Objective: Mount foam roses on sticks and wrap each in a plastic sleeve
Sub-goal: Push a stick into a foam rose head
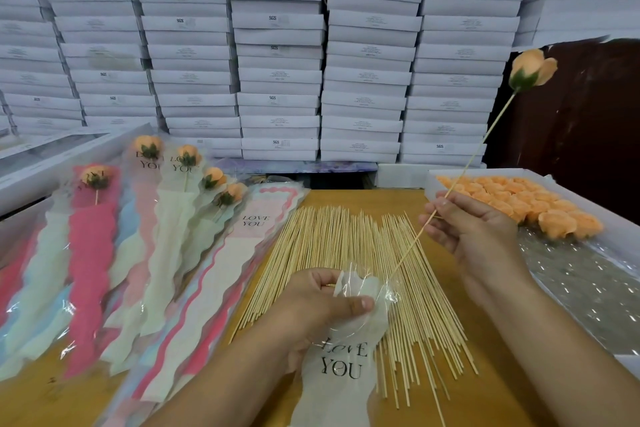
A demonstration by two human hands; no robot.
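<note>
This looks like a packing workshop or stockroom. Stacks of flat white boxes (277,45) fill the far wall from side to side. On the near wooden table (491,340) lie a bulk spread of sticks (346,253), printed sleeves (90,270) at left and a tray of foam roses (519,198) at right.

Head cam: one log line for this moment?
step: sleeving | left hand: holds plastic sleeve mouth | right hand: pinches stick with orange foam rose | stick tip at sleeve mouth
</note>
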